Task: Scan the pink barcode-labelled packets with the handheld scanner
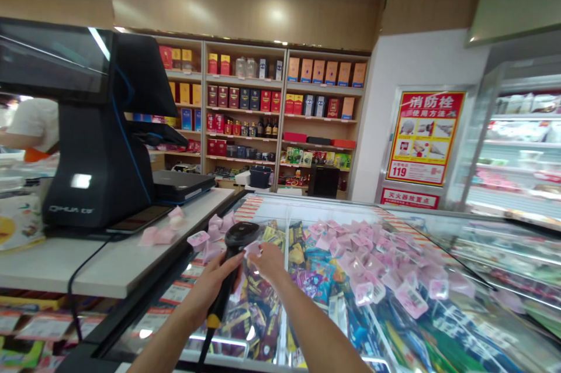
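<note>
Fingers of the left hand (pixel 214 281), in the head view, are clamped around the black handle of a handheld scanner (pixel 242 235), its cord running down toward six o'clock. Those of the right hand (pixel 268 262) are pinched on a small pink pack (pixel 253 249), just beside the scanner's head at its four o'clock. Bringing pack and scanner together for a reading seems the step in hand; whether the code has registered, I cannot tell. The next move appears to call for a steady pinch, with the printed side turned to the reading window. A pink pile (pixel 363 250) lies at three o'clock on the display case's glass top (pixel 274 209); a few pink pieces (pixel 160 236) sit at nine o'clock on the white tabletop (pixel 109 273).
</note>
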Demonstrator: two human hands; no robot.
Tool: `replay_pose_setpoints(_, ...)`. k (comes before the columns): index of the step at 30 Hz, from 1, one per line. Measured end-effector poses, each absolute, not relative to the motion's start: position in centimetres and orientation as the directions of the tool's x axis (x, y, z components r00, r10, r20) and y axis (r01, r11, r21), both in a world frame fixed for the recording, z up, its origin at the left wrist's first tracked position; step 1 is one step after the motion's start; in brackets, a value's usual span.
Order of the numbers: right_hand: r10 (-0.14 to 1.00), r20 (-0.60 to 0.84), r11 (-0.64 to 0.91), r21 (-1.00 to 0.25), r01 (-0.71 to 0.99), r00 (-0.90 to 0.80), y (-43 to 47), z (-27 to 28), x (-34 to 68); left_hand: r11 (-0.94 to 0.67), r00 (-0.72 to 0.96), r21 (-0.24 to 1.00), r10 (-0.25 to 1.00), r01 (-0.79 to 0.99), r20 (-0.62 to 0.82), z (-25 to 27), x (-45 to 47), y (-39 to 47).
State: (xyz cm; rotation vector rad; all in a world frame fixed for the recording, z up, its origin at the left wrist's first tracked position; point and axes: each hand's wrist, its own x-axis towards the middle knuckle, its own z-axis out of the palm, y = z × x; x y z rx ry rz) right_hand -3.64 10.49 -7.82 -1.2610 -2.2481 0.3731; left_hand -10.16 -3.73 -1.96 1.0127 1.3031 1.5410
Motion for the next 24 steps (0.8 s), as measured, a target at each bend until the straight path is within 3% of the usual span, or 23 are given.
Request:
replay_pose_setpoints(4,0.833,0.391,0.554,-0.570,0.607,-0.392,12.0,-8.3,-1.3,-0.061,-0.242,0.993,0.970,-0.106,0.034,-1.7,-9.6,-4.5)
replay_pose_setpoints(9,0.744,0.617,0.669,-0.682,0.297,-0.258,14.3,-9.4,4.6,-0.038,-0.137,0.996,0.990,-0.083,0.026,-1.4,-7.7,-4.9)
replay_pose_setpoints(15,0.748,0.633,0.664,-0.704,0.251,-0.201,14.4,-9.2,7.5,-0.058,-0.014,0.998,0.998,-0.016,0.058,-1.0,-5.6,-4.6)
replay_pose_setpoints(24,0.771,0.626,0.632,-0.728,0.265,-0.118,14.8,-9.5,8.8,-0.047,-0.049,0.999,0.998,-0.018,0.046,-1.1,-5.5,-5.1)
